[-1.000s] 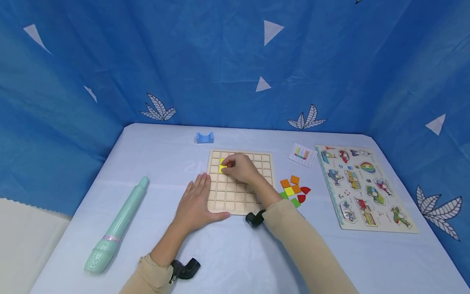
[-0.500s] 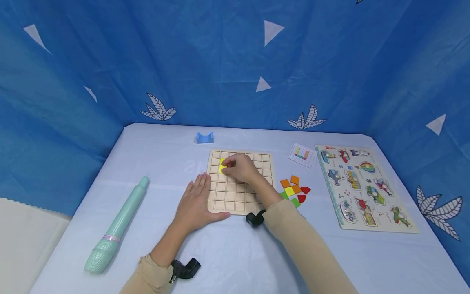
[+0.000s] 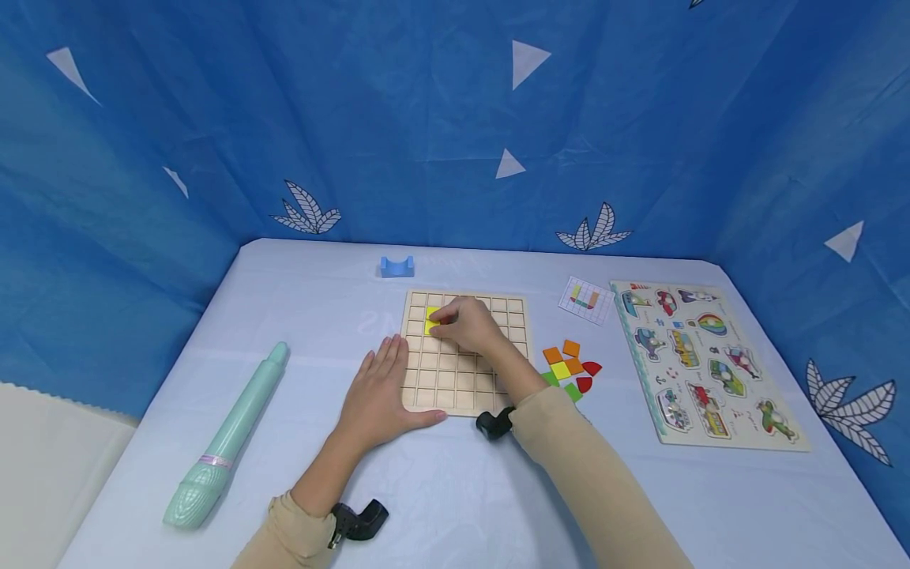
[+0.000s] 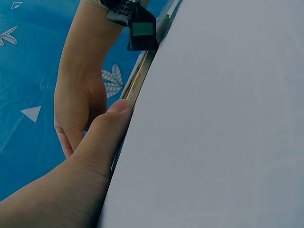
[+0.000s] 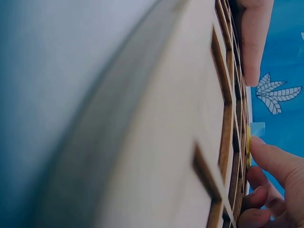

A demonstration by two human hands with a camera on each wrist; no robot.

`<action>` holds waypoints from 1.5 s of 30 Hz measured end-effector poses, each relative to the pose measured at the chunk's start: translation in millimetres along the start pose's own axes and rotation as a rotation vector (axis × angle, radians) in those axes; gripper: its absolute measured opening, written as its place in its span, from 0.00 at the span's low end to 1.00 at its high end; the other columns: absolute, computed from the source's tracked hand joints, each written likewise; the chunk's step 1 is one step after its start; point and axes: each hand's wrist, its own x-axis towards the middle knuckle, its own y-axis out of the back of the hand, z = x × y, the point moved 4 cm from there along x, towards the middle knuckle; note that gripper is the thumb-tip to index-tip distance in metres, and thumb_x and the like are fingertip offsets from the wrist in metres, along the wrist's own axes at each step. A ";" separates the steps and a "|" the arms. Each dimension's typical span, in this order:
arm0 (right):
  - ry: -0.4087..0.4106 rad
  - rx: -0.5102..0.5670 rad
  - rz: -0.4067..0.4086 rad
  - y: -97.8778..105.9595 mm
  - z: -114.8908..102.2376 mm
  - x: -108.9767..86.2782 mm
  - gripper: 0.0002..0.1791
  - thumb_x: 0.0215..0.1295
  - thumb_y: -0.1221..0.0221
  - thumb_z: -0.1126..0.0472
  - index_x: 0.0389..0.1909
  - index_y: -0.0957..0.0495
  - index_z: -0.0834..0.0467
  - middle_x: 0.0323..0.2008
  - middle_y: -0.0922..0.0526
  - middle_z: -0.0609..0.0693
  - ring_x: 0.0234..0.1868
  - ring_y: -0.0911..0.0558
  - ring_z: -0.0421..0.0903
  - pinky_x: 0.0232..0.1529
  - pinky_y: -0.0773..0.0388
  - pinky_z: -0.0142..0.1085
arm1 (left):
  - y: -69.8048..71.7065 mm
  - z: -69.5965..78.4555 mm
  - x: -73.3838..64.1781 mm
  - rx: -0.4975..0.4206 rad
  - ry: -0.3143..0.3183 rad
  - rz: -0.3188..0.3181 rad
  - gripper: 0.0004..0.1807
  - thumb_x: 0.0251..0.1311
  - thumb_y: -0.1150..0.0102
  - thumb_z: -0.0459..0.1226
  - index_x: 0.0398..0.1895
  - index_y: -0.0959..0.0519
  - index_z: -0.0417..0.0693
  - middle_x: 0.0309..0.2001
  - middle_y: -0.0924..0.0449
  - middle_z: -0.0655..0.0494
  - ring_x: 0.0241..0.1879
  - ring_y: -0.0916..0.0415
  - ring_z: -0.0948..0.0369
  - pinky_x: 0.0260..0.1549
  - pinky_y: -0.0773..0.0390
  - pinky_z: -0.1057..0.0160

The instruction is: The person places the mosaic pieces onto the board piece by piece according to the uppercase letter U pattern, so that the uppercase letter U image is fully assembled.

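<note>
Unmoved: left hand [image 3: 377, 395] against board [image 3: 446, 379] edges, right hand [image 3: 465, 325] pinching yellow tile [image 3: 429, 325].

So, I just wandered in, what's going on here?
A person's right hand touches yellow squares on a wooden grid board; whether it pinches one is unclear. The left hand rests at the board's near left corner, thumb stretched out. Loose coloured pieces and a small pattern card lie to the board's right.
</note>
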 end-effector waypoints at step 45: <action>-0.072 -0.087 0.090 131.7 91.0 -107.3 0.16 0.63 0.32 0.55 0.50 0.16 0.53 0.41 0.17 0.51 0.31 0.27 0.51 0.22 0.27 0.33 | -1.5 3.2 4.5 0.035 0.019 -0.003 0.75 0.38 0.51 0.83 0.79 0.56 0.40 0.80 0.58 0.46 0.80 0.60 0.51 0.77 0.54 0.45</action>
